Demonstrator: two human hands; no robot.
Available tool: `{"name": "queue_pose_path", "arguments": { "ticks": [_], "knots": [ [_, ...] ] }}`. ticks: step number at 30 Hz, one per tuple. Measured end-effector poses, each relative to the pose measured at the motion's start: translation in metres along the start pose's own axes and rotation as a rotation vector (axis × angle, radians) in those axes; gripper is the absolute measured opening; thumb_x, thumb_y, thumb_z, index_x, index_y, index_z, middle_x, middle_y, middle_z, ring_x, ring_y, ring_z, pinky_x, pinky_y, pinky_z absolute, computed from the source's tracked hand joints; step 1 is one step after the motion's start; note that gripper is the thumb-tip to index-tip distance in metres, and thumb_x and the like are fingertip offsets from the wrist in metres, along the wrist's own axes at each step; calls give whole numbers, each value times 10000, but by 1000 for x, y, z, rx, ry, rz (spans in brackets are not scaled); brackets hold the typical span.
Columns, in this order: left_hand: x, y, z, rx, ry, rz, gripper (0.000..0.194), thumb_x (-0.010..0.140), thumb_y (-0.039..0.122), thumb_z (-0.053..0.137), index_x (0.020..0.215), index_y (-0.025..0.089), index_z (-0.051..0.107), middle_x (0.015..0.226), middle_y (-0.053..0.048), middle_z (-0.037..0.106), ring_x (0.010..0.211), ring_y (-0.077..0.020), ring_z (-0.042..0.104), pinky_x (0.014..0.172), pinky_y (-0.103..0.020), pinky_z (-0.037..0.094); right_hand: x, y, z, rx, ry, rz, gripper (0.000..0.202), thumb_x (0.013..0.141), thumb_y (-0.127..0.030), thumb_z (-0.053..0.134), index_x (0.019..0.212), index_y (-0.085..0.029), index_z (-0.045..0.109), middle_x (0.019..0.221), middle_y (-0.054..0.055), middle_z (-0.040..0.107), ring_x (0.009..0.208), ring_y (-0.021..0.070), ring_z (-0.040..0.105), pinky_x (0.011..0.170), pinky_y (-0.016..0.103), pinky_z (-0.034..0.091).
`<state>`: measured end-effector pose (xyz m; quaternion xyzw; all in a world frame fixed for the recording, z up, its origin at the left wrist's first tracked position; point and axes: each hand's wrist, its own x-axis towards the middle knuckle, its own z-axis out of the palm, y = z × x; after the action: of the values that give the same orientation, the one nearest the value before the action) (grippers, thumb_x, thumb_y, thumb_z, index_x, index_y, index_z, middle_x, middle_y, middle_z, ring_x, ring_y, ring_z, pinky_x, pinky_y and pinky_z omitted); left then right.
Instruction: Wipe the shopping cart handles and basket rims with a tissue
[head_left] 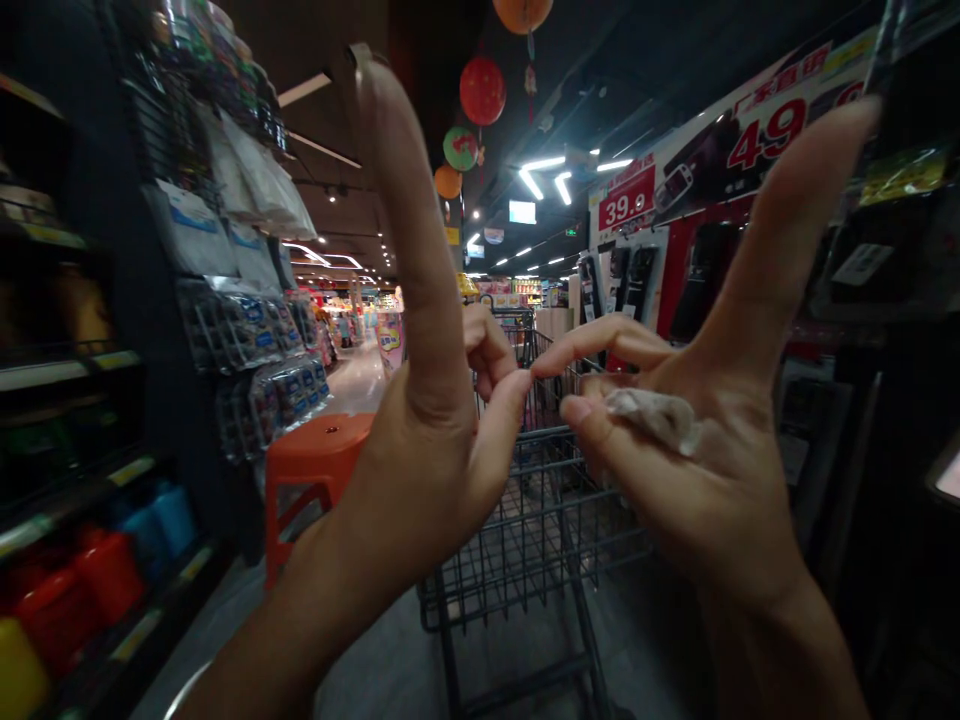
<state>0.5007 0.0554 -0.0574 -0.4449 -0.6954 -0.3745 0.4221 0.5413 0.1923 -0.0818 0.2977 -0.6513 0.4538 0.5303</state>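
Note:
My left hand (431, 440) is raised at centre-left with one finger stretched straight up. Its thumb points right, and the other fingers show curled behind it. At right, my right hand (705, 470) has one digit stretched toward the upper right and another pointing left, its tip meeting my left thumb. A small crumpled, whitish see-through wrapper (656, 418) lies against the right palm, held by the bent lower fingers. Beyond both hands stands a dark wire shopping cart (517, 590), partly hidden by them.
An orange plastic stool (319, 440) stands left of the cart. Shelves with red jugs (105, 570) and hanging packs (247, 320) line the left side. Price signs (626, 208) and hanging goods line the right. A lit aisle floor (360, 375) runs ahead, under round hanging lanterns (482, 90).

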Motion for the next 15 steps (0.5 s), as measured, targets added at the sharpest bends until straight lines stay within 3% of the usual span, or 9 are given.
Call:
{"name": "queue_pose_path", "arguments": {
  "ticks": [2, 3, 5, 7, 10, 15],
  "knots": [
    [0, -4, 0, -70, -60, 4, 922, 901, 244, 489, 1452, 369, -239, 1266, -101, 527, 730, -126, 537, 652, -318, 546, -2, 0, -4, -1, -13, -4, 1018, 797, 44, 530, 1478, -554, 65, 1624, -106, -94, 925, 88, 606, 765, 269, 576],
    [-2, -10, 1, -116, -90, 3, 923, 900, 227, 482, 1449, 365, -247, 1179, -80, 567, 698, -118, 524, 634, -304, 537, -3, 1, -5, -3, -27, 11, 1015, 795, 43, 532, 1480, -547, 71, 1630, -79, -1, 928, 93, 610, 741, 262, 573],
    [-8, -23, 6, -201, -132, -18, 922, 891, 192, 471, 1457, 343, -241, 944, -16, 592, 642, -114, 496, 604, -282, 512, -5, 7, -6, -11, -62, 65, 993, 794, 32, 534, 1496, -503, 81, 1545, 3, 314, 892, 98, 618, 659, 230, 552],
    [-14, -35, 11, -240, -133, -60, 905, 875, 170, 476, 1481, 331, -177, 765, 40, 524, 618, -116, 487, 594, -270, 491, -5, 15, -6, -16, -86, 111, 938, 793, 12, 534, 1509, -435, 126, 1260, 25, 577, 815, 96, 615, 578, 200, 508],
    [-16, -46, 16, -258, -122, -98, 834, 861, 158, 489, 1508, 347, -3, 708, 60, 467, 609, -108, 483, 583, -257, 463, -4, 26, -6, -20, -115, 135, 834, 794, -20, 516, 1498, -360, 224, 933, -24, 622, 719, 85, 584, 545, 190, 467],
    [-3, -45, 13, -256, -93, -92, 759, 846, 139, 513, 1496, 347, 181, 701, 54, 486, 612, -110, 470, 563, -257, 420, 8, 33, -6, -8, -116, 192, 860, 769, -46, 518, 1512, -360, 222, 870, -27, 597, 713, 99, 570, 557, 199, 463]
  ]
}}
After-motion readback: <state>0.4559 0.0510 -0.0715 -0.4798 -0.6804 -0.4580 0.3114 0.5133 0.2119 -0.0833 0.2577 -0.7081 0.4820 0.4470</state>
